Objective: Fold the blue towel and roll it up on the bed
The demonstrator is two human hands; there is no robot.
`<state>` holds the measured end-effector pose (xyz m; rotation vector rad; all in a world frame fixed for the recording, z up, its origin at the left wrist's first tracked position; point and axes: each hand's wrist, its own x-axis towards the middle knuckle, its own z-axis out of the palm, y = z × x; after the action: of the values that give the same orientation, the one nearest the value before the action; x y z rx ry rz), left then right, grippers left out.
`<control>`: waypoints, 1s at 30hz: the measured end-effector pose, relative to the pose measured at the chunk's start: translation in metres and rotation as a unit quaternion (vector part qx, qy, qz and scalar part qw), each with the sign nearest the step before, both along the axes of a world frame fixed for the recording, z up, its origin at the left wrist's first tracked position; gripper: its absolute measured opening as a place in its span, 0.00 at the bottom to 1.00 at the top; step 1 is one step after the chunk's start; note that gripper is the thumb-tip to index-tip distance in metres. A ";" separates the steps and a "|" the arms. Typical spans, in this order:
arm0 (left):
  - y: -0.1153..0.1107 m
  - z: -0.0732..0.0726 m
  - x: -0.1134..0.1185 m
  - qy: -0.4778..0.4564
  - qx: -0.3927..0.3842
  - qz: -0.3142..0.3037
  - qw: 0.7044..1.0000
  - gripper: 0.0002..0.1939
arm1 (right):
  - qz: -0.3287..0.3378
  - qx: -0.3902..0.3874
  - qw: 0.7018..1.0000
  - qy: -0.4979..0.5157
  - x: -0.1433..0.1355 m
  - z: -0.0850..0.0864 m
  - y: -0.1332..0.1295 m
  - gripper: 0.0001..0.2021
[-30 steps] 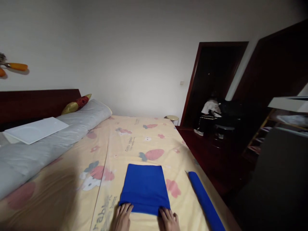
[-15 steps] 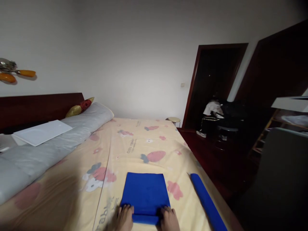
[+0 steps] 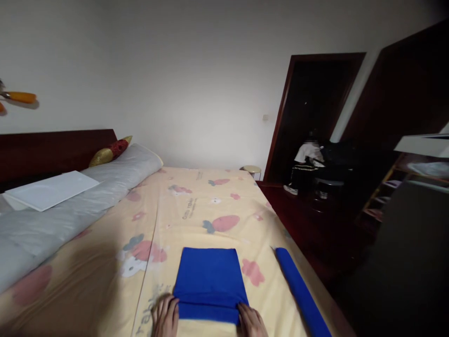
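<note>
On the bed lies a blue sheet, soft-looking and roughly square, its near edge folded over into a flat band. Whether it is cloth or paper I cannot tell. My left hand grips the left end of that band, fingers curled together over its edge. At the opposite end, my right hand has its fingers closed on the fold, with the thumb hidden. Faint creases run across the sheet just beyond the band. To the right rests a long blue roll, untouched by either hand.
The patterned bedsheet covers the bed. Along its left side run a grey bolster-like quilt and a white flat box. A stool stands beyond the foot. A person sits near the dark doorway.
My hands have moved slightly apart to the ends of the fold. The folded band is wider and flatter, with creases beside it. The view has shifted slightly.
</note>
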<state>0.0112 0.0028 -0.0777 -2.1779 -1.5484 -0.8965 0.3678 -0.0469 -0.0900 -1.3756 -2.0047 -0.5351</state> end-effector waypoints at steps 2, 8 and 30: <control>-0.005 0.000 0.016 0.002 0.024 0.011 1.000 0.15 | -0.008 0.032 0.999 -0.014 -0.016 0.003 0.002 0.19; -0.010 -0.004 0.084 0.046 0.037 -0.148 0.987 0.17 | 0.059 0.042 0.997 -0.015 -0.089 0.006 0.024 0.15; 0.002 -0.011 -0.007 0.094 -0.075 0.021 0.992 0.20 | -0.045 -0.077 0.996 -0.008 -0.005 -0.005 0.013 0.16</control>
<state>0.0047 0.0046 -0.0889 -2.2490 -1.6083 -0.5587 0.3628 -0.0340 -0.0954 -1.5641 -2.0410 -0.4404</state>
